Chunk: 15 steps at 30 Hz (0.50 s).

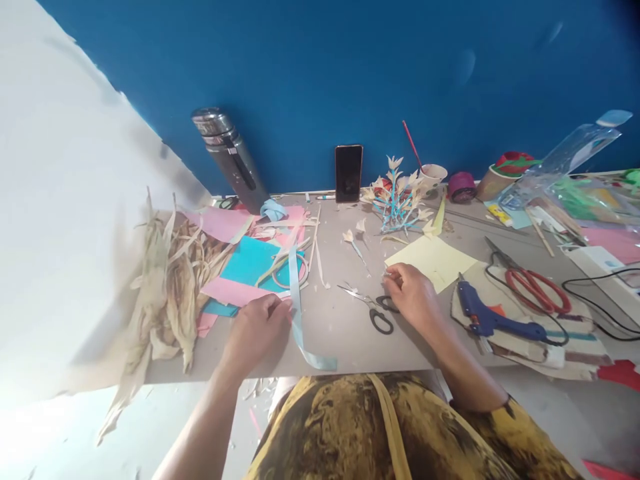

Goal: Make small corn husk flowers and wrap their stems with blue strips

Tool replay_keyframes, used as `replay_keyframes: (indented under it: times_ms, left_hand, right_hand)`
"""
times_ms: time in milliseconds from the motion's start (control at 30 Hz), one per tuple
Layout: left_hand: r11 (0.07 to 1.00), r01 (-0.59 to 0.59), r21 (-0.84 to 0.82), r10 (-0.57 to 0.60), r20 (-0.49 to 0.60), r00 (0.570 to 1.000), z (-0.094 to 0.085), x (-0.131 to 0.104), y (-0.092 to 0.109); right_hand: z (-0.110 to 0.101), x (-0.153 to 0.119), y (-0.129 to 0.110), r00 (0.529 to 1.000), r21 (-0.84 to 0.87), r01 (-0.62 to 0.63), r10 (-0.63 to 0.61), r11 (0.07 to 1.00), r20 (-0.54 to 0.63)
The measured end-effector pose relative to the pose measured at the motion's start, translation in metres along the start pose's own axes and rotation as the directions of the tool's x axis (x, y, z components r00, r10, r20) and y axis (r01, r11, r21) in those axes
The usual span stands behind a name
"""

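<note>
My left hand (260, 332) is closed near the table's front edge, its thumb and fingertips at the left edge of a light blue ribbon (296, 327). The ribbon curls down toward the front edge. My right hand (413, 293) is pinched closed; a tiny pale bit shows at its fingertips, too small to name. Beside it lie black-handled scissors (381, 321), partly under the hand, blades pointing left. Beyond them rests a single pale flower on a blue-wrapped stem (356, 250). Farther back stands a bunch of similar flowers (395, 200).
Dried husks (170, 287) and coloured paper sheets (250, 263) lie left. A flask (233, 160) and a phone (349, 175) lean at the wall. To the right are yellow paper (433, 260), a blue glue gun (500, 320), red-handled shears (537, 290) and a power strip (607, 280).
</note>
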<state>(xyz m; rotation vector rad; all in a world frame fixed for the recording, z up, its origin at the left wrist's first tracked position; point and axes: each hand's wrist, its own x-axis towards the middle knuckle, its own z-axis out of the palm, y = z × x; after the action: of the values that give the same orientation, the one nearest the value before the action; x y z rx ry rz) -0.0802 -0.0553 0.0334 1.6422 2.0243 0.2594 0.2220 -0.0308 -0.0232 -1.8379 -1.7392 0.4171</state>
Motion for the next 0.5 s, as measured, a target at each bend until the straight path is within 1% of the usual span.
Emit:
replay_keyframes:
  times_ms: [67,100,167,200,267,333,367,433,500]
  left_hand:
    - [0.995,0.057,0.085,-0.055,-0.022,0.998,0.010,-0.010,0.002]
    - [0.991,0.069,0.112,-0.067,-0.022,0.998,0.014,-0.012,0.003]
    - [0.993,0.063,0.104,-0.061,-0.026,0.998,0.021,-0.014,0.002]
    - [0.996,0.055,0.069,-0.053,-0.029,0.998,0.023,-0.013,0.000]
    - [0.999,0.033,-0.040,-0.035,-0.043,0.998,0.024,-0.011,-0.007]
    - [0.991,0.020,-0.136,-0.030,-0.070,0.997,0.022,-0.008,-0.012]
    - [0.988,0.020,-0.154,-0.035,-0.094,0.995,0.021,-0.007,-0.013]
    - [0.993,0.023,-0.118,-0.040,-0.142,0.989,0.019,-0.003,-0.012]
    - [0.999,0.015,-0.037,-0.021,-0.177,0.984,0.019,0.002,-0.005]
  right_hand:
    - [-0.005,-0.008,-0.002,0.998,-0.051,0.063,-0.064,0.997,-0.014]
    - [-0.010,-0.013,-0.003,0.995,-0.079,0.096,-0.095,0.992,0.014]
    - [-0.020,-0.025,-0.003,0.980,-0.137,0.160,-0.140,0.978,0.140]
    - [-0.026,-0.031,-0.003,0.966,-0.172,0.188,-0.150,0.967,0.211]
    - [-0.035,-0.040,-0.003,0.937,-0.239,0.228,-0.146,0.944,0.316]
    - [-0.038,-0.045,-0.005,0.918,-0.292,0.245,-0.125,0.925,0.376]
    - [-0.038,-0.046,-0.007,0.910,-0.310,0.248,-0.111,0.918,0.399]
    - [-0.036,-0.045,-0.013,0.900,-0.342,0.241,-0.078,0.908,0.428]
    - [-0.033,-0.042,-0.022,0.897,-0.374,0.228,-0.045,0.899,0.439]
